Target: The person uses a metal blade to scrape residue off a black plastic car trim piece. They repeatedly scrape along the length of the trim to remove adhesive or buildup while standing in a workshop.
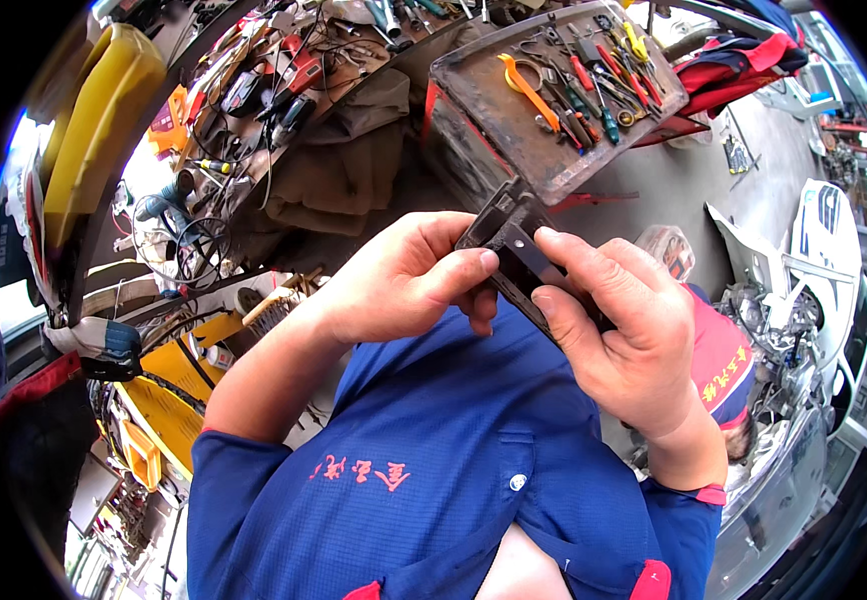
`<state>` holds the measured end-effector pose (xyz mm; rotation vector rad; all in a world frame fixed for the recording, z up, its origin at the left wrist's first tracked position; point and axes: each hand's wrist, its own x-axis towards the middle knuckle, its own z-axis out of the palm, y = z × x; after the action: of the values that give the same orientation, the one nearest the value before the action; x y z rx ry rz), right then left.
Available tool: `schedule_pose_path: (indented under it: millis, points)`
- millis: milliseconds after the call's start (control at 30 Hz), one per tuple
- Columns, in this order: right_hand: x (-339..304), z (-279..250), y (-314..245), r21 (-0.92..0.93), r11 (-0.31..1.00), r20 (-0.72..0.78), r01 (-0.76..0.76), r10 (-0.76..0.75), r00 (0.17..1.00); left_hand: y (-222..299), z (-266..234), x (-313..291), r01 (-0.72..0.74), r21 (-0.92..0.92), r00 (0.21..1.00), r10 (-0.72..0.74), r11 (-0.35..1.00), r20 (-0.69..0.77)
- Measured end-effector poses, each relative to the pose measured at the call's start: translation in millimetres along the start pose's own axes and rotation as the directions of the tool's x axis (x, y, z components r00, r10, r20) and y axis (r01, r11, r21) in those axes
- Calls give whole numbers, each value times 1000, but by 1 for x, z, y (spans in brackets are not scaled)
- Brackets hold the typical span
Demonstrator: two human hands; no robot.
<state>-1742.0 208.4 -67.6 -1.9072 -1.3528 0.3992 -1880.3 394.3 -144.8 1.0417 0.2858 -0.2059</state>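
Observation:
Both hands hold one dark, narrow part (522, 250) in front of my chest. It looks like a black bracket or clip with a small light spot, perhaps a hole, on its face; its exact kind cannot be made out. My left hand (409, 275) pinches its left side, thumb on top and fingers curled beneath. My right hand (629, 320) grips the lower right end between thumb and fingers. The part slants from upper left to lower right, and its lower end is partly hidden by the right hand.
Beyond my hands stands a tool cart (494, 125) with pliers, screwdrivers and an orange-handled tool (529, 90). A cluttered bench (344, 70) with cables and power tools lies at the far left. A co-worker in a red and blue shirt (719, 360) is at the right, beside a dismantled car (814, 330).

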Motion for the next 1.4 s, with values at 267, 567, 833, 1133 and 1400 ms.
schedule_pose_path:
  millis: [267, 567, 833, 1133, 1400]
  points:
    - [13, 15, 5, -201, 938, -56, 281, -297, 953, 1, 5, -3, -16, -91, 1000, 18, 996, 25]
    - [13, 23, 7, -257, 910, -23, 326, -343, 939, 8, 11, -7, -18, 71, 1000, 18, 997, 0]
    - [8, 28, 11, -333, 871, 66, 360, -359, 931, 12, 8, -7, 32, 134, 999, -36, 990, 25]
    - [-1, 24, 5, -286, 913, 152, 292, -258, 954, 5, 9, -6, 69, 148, 997, -71, 987, 7]
    - [-14, 11, -1, -250, 952, 206, 178, -127, 970, 7, 9, -8, 100, 60, 990, -94, 993, -103]
